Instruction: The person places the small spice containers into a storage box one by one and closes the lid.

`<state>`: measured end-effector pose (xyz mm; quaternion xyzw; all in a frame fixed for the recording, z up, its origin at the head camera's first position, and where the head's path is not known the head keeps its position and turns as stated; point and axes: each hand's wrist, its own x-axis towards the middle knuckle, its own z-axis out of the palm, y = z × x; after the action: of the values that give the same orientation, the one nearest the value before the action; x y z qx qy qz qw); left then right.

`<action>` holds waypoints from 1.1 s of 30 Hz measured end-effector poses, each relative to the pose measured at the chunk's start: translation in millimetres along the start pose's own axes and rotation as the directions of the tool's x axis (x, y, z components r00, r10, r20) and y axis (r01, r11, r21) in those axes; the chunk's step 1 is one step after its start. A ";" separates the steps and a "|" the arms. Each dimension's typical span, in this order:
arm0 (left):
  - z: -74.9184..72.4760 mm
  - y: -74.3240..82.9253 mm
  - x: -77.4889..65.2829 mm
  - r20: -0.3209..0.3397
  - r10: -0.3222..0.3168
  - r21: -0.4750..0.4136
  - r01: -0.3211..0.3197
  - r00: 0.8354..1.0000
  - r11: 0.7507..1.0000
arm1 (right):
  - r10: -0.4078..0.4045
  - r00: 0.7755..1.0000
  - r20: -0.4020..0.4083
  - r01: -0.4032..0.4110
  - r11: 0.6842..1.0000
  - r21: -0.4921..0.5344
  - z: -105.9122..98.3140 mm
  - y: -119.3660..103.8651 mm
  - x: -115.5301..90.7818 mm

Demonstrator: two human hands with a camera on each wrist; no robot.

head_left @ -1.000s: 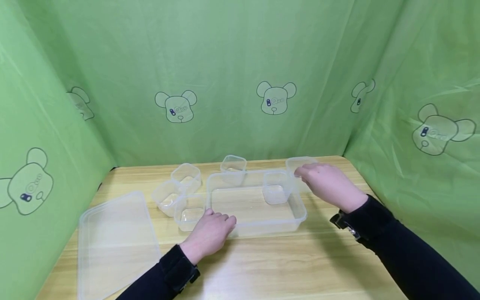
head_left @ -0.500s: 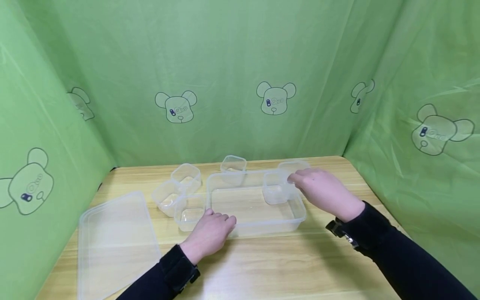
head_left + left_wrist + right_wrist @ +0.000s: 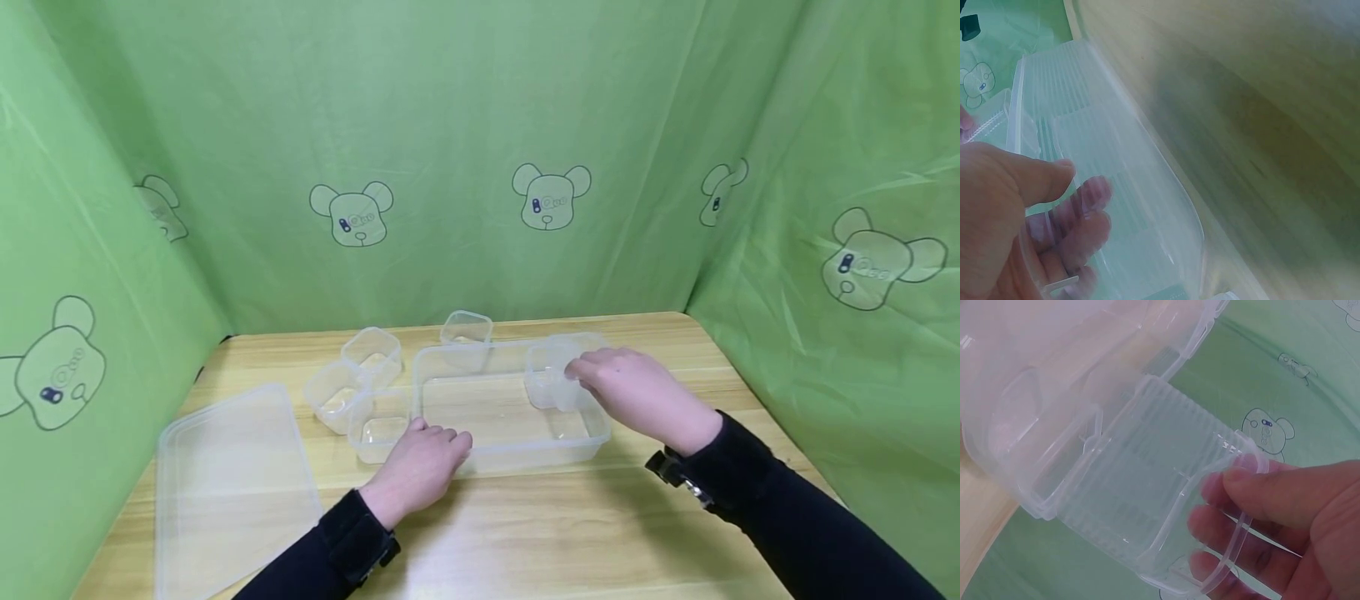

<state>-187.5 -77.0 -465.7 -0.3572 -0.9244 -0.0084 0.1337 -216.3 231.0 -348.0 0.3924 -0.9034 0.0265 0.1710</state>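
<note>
My left hand (image 3: 423, 467) grips the front wall of a large clear rectangular plastic container (image 3: 525, 450). In the left wrist view its thumb lies outside the wall, and the fingers show through the plastic. With my right hand (image 3: 637, 392) I pinch a small clear plastic container (image 3: 1141, 462) by its rim, thumb on one side and fingers on the other. That container hangs over the right end of the large one. Another small container (image 3: 538, 375) sits inside the large one at the back right, partly overlapped by the held one.
Left of the large container stand several small clear containers, among them a left-hand one (image 3: 337, 398) and a front one (image 3: 381, 433). One more small container (image 3: 467, 325) is behind it. A flat clear lid (image 3: 232, 492) lies on the left. Green curtains (image 3: 450, 125) surround the wooden table (image 3: 570, 533).
My right hand has moved left and slightly down, bringing the small container from beyond the back right corner to over the large container's right end. The left hand has stayed in place.
</note>
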 end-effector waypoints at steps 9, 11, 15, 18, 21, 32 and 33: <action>-1.3 0.2 0.0 0.000 0.002 -0.002 -0.002 1.000 1.000 | -0.001 1.000 0.029 0.001 1.000 0.028 6.1 -6.0 -1.4; -1.9 0.2 0.0 -0.002 0.004 -0.003 -0.004 1.000 1.000 | 0.000 0.999 0.035 -0.001 0.999 0.040 6.8 -7.5 -1.8; -1.9 0.1 -0.2 -0.001 0.001 -0.002 -0.001 1.000 1.000 | 0.001 0.999 0.048 -0.003 0.999 0.050 8.5 -10.2 -2.2; -1.1 0.1 -0.2 -0.003 0.000 -0.001 0.000 1.000 1.000 | 0.001 0.998 0.057 -0.004 0.998 0.057 9.8 -11.6 -2.5; -1.0 0.0 -0.2 -0.008 -0.001 -0.004 0.001 1.000 1.000 | 0.000 0.998 0.064 -0.004 0.998 0.065 11.4 -12.8 -2.6; -0.9 0.1 -0.2 -0.007 -0.004 -0.004 0.004 1.000 1.000 | -0.001 0.997 0.082 -0.005 0.997 0.077 20.1 -14.6 -6.5; -0.9 0.2 -0.2 -0.004 -0.004 -0.004 0.004 1.000 1.000 | 0.001 0.996 0.085 -0.008 0.997 0.078 21.3 -14.4 -7.2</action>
<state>-187.0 -77.1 -464.9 -0.3555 -0.9249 -0.0111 0.1348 -207.6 222.1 -371.7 0.3977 -0.9089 0.0455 0.1170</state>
